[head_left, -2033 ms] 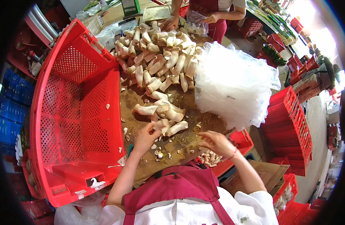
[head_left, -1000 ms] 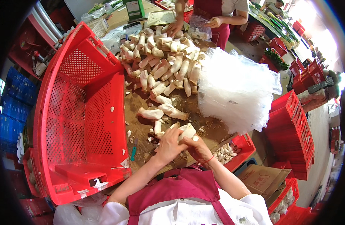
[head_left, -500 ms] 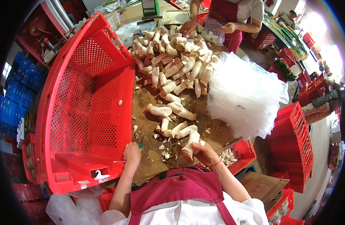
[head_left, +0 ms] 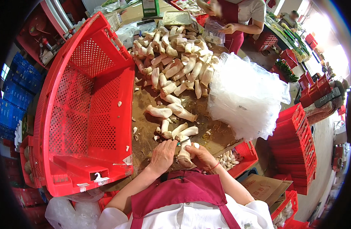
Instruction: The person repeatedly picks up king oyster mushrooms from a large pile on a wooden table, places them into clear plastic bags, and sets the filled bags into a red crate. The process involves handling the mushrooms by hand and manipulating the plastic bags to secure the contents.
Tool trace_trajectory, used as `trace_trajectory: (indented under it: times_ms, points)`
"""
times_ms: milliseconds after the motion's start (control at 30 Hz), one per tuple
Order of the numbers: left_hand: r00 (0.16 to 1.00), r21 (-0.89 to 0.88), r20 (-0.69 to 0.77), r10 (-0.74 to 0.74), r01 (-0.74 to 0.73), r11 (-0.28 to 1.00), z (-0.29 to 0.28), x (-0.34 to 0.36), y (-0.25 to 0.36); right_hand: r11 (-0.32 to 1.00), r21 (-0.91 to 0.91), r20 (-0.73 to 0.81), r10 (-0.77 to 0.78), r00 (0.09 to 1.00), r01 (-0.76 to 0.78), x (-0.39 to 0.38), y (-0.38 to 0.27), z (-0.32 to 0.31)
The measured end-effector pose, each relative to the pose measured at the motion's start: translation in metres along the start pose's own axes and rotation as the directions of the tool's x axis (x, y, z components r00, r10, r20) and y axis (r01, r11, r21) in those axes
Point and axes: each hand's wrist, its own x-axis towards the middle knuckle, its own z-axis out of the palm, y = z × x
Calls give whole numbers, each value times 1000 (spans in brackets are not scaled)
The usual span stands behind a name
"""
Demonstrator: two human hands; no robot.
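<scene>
My right hand [head_left: 201, 157] is closed round a pale king oyster mushroom [head_left: 184, 154], held upright just in front of my apron. My left hand [head_left: 162, 155] grips a small knife [head_left: 179, 144] with a green handle; its thin blade lies across the mushroom's upper part. Whether the blade has cut in, I cannot tell. Just beyond my hands lie several loose mushrooms [head_left: 159, 111] among white scraps on the brown tabletop [head_left: 145, 131]. Farther back, a big heap of the same mushrooms [head_left: 179, 65] covers the table.
A large red perforated crate [head_left: 89, 131] stands on my left. White plastic bags [head_left: 248, 97] are stacked at the right of the table. Below them is a red crate [head_left: 248, 162] holding mushroom pieces. Across the table a person [head_left: 236, 26] handles a clear bag.
My left hand has come from the red crate's edge over to the mushroom, bringing the knife against it. My right hand has drawn the mushroom slightly left. The person opposite has raised a hand off the heap.
</scene>
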Motion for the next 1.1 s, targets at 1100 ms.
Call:
trace_trajectory:
  times_ms: [1100]
  points:
    - [646,-316,-112,-755,697,644,20,-33,-99,-614,-776,453,-701,550,-143,322,-259,53]
